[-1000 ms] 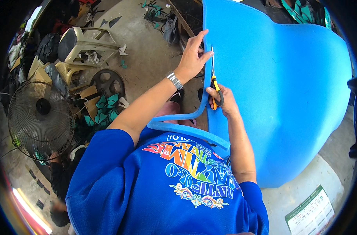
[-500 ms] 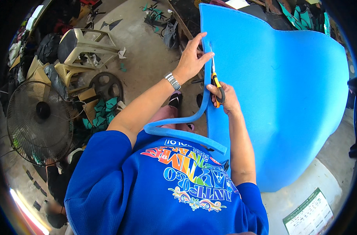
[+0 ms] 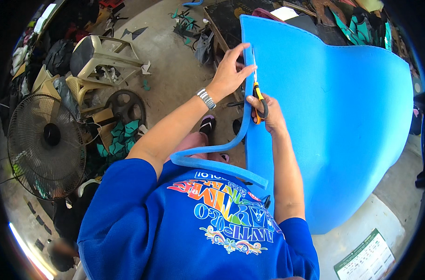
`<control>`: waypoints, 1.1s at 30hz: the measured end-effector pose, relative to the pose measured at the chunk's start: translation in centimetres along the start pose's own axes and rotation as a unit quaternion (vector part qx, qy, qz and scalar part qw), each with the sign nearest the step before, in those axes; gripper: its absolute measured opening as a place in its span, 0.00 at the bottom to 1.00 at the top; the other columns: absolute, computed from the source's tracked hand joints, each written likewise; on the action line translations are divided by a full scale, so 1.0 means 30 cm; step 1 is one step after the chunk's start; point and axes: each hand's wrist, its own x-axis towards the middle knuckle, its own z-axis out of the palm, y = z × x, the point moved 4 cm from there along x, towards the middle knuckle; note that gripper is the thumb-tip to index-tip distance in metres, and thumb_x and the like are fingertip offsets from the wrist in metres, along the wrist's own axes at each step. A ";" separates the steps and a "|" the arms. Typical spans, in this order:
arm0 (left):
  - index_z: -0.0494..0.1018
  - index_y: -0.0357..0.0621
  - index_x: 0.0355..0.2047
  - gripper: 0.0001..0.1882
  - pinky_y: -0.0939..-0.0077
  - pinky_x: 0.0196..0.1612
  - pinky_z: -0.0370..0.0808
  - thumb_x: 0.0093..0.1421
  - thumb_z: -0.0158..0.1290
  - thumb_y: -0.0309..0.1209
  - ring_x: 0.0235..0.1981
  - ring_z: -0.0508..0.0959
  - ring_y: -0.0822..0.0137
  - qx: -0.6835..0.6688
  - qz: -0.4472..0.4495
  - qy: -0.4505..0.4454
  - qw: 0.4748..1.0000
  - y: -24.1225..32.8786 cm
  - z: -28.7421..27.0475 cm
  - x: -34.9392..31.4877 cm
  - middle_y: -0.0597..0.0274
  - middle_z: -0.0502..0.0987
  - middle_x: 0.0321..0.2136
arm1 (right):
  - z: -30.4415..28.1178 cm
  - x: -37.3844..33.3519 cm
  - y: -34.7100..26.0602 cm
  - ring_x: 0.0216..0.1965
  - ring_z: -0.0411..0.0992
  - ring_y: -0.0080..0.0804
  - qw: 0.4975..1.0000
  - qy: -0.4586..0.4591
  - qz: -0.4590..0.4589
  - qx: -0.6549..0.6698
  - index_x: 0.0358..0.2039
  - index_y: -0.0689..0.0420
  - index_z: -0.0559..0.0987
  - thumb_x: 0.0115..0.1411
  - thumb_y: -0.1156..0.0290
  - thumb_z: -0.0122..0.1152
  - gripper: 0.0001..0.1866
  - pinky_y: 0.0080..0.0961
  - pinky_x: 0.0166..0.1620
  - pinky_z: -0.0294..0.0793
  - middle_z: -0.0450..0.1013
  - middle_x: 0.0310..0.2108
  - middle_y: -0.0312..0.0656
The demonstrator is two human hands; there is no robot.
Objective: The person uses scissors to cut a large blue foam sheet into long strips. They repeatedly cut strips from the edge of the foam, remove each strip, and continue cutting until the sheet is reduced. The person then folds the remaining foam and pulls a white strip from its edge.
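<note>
A large blue foam sheet (image 3: pixel 333 116) spreads out to the right, its left edge running straight away from me. A narrow blue foam strip (image 3: pixel 207 148) is partly cut along that edge. Its loose part curves back and lies across my shirt. My left hand (image 3: pixel 230 74) pinches the strip near the cut, fingers beyond the edge and thumb towards the blades. Wrapped in the handles of black, yellow and orange scissors (image 3: pixel 258 93) is my right hand (image 3: pixel 270 114). The blades point away from me along the cut, close to my left thumb.
A worktable (image 3: pixel 221 23) with green and dark scraps (image 3: pixel 361 29) stands under the sheet's far end. At left are a black fan (image 3: pixel 47 144), a stool (image 3: pixel 98 56) and heaped offcuts (image 3: pixel 121 137). A calendar sheet (image 3: pixel 365 256) lies at lower right.
Both hands and the scissors have advanced a little along the sheet's edge towards its far corner. The sheet sits slightly lower in view.
</note>
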 end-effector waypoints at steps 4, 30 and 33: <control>0.58 0.50 0.65 0.37 0.70 0.39 0.79 0.57 0.62 0.29 0.34 0.79 0.62 0.012 0.027 0.031 0.999 0.013 -0.015 0.081 0.49 0.69 0.48 | 0.003 -0.011 0.001 0.17 0.68 0.23 1.000 0.015 -0.013 0.001 0.33 0.59 0.77 0.51 0.48 0.73 0.26 0.21 0.21 0.65 0.71 0.18 0.37; 0.54 0.52 0.70 0.44 0.78 0.37 0.78 0.57 0.64 0.30 0.34 0.80 0.70 0.004 0.001 0.000 1.000 0.031 -0.067 0.105 0.53 0.68 0.52 | -0.007 0.111 -0.169 0.30 0.71 0.30 0.995 0.006 -0.008 -0.101 0.42 0.64 0.78 0.50 0.38 0.68 0.38 0.27 0.34 0.70 0.74 0.28 0.42; 0.54 0.54 0.70 0.43 0.80 0.37 0.77 0.58 0.64 0.28 0.36 0.79 0.73 0.003 -0.006 -0.005 1.000 0.020 -0.074 0.108 0.56 0.67 0.52 | 0.012 0.101 -0.160 0.23 0.70 0.26 0.995 0.014 -0.032 -0.089 0.40 0.63 0.79 0.50 0.40 0.70 0.35 0.23 0.27 0.68 0.73 0.23 0.39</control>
